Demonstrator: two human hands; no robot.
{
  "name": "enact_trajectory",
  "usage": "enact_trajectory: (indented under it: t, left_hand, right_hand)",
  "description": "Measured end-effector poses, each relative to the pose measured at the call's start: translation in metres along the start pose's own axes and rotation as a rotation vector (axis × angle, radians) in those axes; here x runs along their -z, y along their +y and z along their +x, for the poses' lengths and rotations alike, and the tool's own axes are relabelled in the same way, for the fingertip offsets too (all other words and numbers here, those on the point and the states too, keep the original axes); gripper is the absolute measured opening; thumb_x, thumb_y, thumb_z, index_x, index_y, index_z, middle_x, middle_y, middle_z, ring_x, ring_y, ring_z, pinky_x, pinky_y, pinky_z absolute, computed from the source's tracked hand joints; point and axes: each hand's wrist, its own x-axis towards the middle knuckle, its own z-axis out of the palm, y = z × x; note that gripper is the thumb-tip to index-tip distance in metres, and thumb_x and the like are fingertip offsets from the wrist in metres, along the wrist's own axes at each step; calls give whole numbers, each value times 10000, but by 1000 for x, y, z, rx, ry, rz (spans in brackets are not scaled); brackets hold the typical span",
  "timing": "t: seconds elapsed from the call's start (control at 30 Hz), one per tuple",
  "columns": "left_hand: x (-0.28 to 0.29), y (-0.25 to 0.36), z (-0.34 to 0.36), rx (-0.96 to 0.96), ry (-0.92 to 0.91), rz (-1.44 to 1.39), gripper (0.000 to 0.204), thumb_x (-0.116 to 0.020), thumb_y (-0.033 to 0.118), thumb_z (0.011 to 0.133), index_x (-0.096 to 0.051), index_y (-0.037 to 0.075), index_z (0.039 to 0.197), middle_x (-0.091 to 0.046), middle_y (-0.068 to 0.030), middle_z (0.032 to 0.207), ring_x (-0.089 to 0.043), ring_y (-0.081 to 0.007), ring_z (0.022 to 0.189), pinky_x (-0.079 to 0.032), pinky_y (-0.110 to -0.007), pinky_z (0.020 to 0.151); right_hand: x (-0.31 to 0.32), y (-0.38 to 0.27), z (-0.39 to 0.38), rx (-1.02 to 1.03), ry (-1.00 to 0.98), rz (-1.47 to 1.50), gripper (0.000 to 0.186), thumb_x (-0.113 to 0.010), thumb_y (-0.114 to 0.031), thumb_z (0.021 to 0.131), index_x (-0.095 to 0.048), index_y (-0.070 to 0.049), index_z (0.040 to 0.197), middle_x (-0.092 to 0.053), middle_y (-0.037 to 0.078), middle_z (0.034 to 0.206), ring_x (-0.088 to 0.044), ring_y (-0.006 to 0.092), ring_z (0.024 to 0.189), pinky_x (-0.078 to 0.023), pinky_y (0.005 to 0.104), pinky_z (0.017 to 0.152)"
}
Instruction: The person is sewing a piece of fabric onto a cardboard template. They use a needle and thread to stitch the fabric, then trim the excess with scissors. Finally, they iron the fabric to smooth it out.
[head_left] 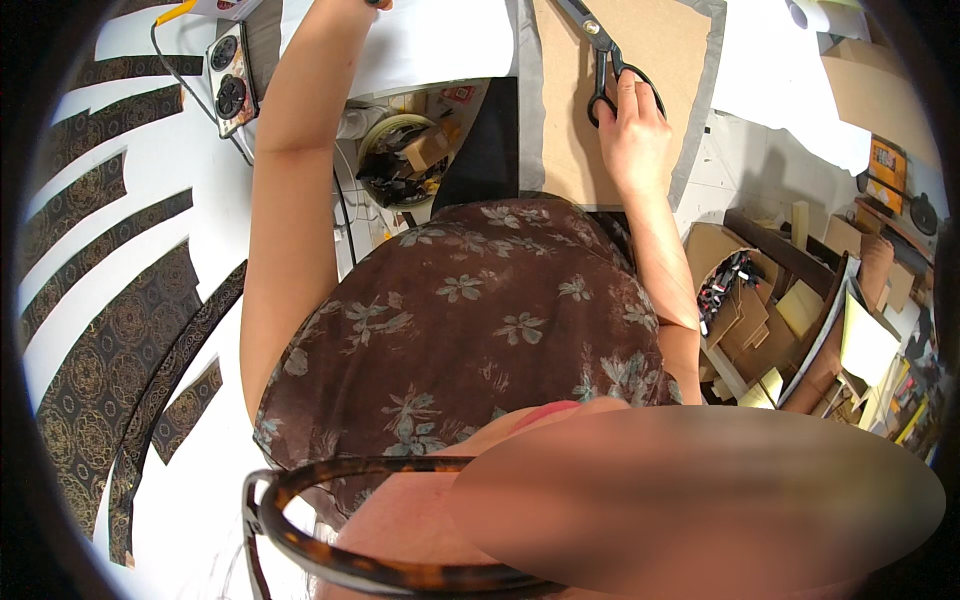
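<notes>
My right hand (637,140) grips the black handles of a pair of large scissors (599,38), fingers through and around the loops. The blades point away to the upper left and leave the picture at the top edge. Beneath them lies a tan sheet (562,130) with uneven edges, on a grey mat (700,110). My left forearm (310,90) reaches far forward over a white surface (430,45). Almost all of my left hand (378,4) is cut off by the top edge; a small dark bit shows beside it, too little to name.
Below the table edge stands a round bin (368,150) holding scraps. A device with two black dials (232,80) and a cable sits at the left. Cardboard pieces (745,320) and boxes crowd the right floor. Dark gold-patterned strips (120,350) lie at far left.
</notes>
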Motion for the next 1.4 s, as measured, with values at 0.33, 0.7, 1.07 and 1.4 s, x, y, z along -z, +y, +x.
enact_trajectory:
  t: [0.33,0.7,1.07,1.4]
  left_hand:
    - [0,7,-2,-9,28,7,84,-732,73,906,-715,0,943,-700,-6,808,-638,-74,753,-528,-247,719]
    - [-43,-20,-26,101,456,-482,79,-669,61,962,-688,22,1029,-716,-11,956,-642,-93,893,-501,-245,824]
    - [-72,-15,-40,119,610,-517,78,-636,25,996,-661,18,1069,-708,2,983,-632,-73,922,-494,-224,828]
    - [-71,-17,-38,124,654,-646,62,-640,18,995,-652,17,1056,-708,-7,973,-643,-71,909,-509,-216,811]
  right_hand:
    - [7,5,4,-4,-8,-34,469,-770,-62,800,-629,-26,1246,-692,96,1021,-721,272,807,-608,380,669]
    - [34,82,154,75,181,-59,350,-768,-127,836,-718,-73,1179,-709,45,918,-692,246,829,-544,377,738]
    - [-31,127,292,343,-266,-140,306,-708,-15,739,-728,-2,1044,-689,234,1041,-653,416,1003,-537,464,887]
    - [-24,7,184,596,-107,437,295,-749,-189,839,-714,-101,1119,-623,131,1000,-610,341,990,-485,479,921]
